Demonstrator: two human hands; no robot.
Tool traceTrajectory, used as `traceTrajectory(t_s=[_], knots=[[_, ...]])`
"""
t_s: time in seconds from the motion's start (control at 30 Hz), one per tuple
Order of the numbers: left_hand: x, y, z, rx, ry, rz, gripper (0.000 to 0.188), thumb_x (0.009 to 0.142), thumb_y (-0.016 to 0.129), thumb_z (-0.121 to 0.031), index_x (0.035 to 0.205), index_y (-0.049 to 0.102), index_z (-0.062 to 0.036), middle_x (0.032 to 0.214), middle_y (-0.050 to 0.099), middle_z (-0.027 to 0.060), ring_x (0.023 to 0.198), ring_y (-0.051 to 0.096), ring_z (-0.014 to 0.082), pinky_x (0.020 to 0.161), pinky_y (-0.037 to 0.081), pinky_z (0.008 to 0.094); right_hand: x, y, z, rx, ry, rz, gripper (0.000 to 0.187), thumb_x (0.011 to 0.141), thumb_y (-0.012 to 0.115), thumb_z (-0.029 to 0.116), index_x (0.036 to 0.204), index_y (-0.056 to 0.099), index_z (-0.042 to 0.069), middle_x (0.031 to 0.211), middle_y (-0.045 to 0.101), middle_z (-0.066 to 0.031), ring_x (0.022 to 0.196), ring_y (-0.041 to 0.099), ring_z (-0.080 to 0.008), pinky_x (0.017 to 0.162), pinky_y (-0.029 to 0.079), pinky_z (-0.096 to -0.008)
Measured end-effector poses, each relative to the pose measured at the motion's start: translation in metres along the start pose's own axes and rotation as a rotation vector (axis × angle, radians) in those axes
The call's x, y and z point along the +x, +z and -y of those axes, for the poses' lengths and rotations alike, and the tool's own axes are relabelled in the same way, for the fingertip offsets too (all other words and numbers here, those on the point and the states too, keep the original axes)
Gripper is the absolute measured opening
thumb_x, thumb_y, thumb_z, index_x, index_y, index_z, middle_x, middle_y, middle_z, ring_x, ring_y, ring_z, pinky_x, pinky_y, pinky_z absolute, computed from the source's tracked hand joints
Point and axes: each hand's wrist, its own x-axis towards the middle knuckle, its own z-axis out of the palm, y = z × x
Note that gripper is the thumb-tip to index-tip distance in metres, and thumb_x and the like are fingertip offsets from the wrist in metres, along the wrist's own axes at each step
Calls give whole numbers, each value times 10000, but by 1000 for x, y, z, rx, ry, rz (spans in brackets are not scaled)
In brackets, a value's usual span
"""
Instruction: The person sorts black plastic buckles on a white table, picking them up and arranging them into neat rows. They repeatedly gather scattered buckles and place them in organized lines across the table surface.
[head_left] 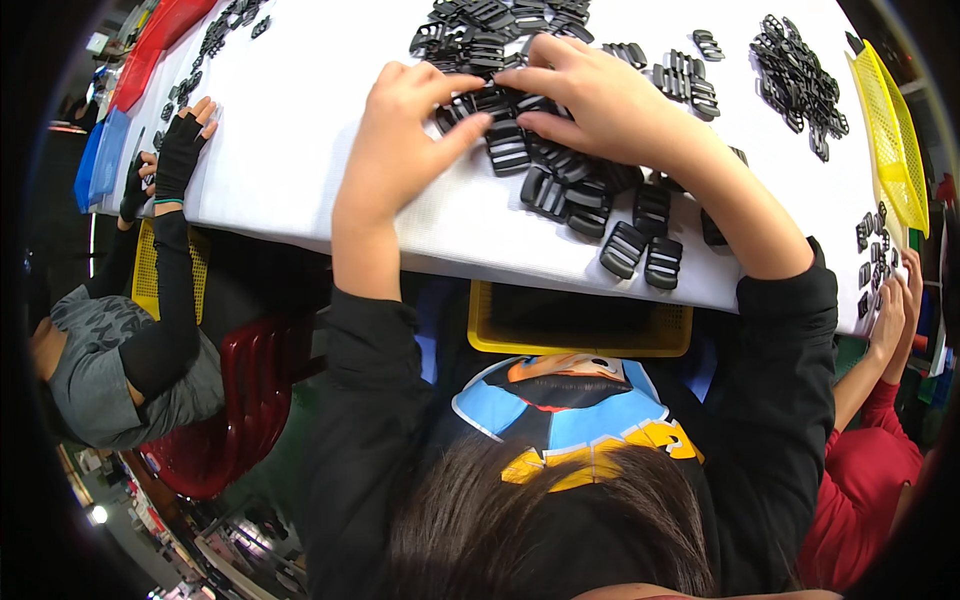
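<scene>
1. Closest in, bottom centre: a yellow basket [580, 346] sits beneath the table's near edge, between two black sleeves [365, 400].
2. Up over that edge, and there's a pair of loose buckles [624, 250] close to the brink of the white tabletop [290, 140], right of centre.
3. Top centre, here's the action! Left hand [400, 140], thumb and forefinger parted, tips at the black buckle pile [480, 35]; right hand [595, 100] faces it, thumb and forefinger parted too. Can't tell whether either pinches a buckle.
4. Room to move? White cloth runs wide left of the left hand; on the right, scattered buckles crowd the forearm.
5. Out at the rims: gloved co-worker's hand [180, 155] far left, bare co-worker's hands [888, 315] far right, another buckle heap [800, 85] upper right, beside a yellow tray [890, 130].
</scene>
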Motion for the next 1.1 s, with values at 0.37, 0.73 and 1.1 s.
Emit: traceTrajectory(t_s=[0.37, 0.73, 1.1], knots=[[0, 6, 6, -120, 10, 36, 225, 707, 687, -153, 907, 625, -70, 834, 543, 31, 861, 483, 233, 808, 384, 340, 5, -17, 12, 91, 53, -6, 194, 810, 596, 105, 987, 621, 30, 983, 544, -105, 874, 579, -290, 785, 467, -371], [-8, -8, 3, -668, -231, 135, 115, 829, 596, -129, 856, 554, -25, 773, 520, -13, 748, 471, 67, 698, 392, 211, 19, 4, -9, 44, 174, -166, 184, 742, 619, 190, 797, 650, 17, 831, 582, -110, 791, 607, -279, 715, 492, -368], [-13, 4, 20, 150, -242, -146, 239, 688, 732, -306, 781, 658, -99, 773, 592, 16, 886, 516, 209, 843, 308, 357, 35, -37, -3, 120, 464, 431, 328, 827, 617, 304, 821, 650, -22, 685, 598, -132, 604, 570, -237, 561, 432, -345]])
